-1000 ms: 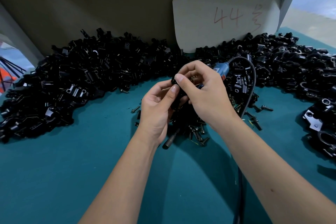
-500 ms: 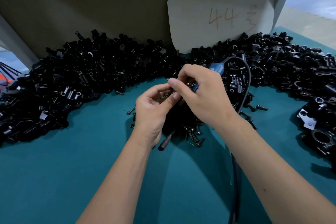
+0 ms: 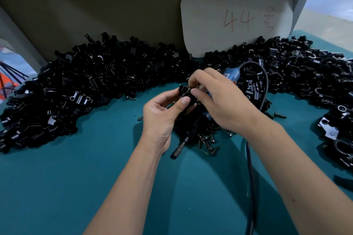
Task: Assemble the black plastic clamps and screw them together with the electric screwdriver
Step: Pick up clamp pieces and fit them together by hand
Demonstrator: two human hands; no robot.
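A small black plastic clamp [image 3: 185, 91] is held above the middle of the teal table [image 3: 76, 177]. My left hand [image 3: 162, 118] grips it from the left with thumb and fingers. My right hand [image 3: 219, 101] pinches its right side, fingers curled over a metal screw or pin. The electric screwdriver [image 3: 191, 133] lies on the table under my hands, its blue rear end [image 3: 232, 76] showing past my right hand and its metal bit tip [image 3: 177, 150] pointing toward me.
Big heaps of black clamp parts curve round the back left [image 3: 76, 86] and right [image 3: 305, 74]. Loose screws [image 3: 207, 142] lie by the screwdriver. Its black cord [image 3: 250, 187] runs toward me. A white card marked 44 [image 3: 236, 17] leans on the back wall.
My hands have shifted slightly and turned the clamp, so that its black body now shows between my fingers. The screwdriver has stayed on the table.
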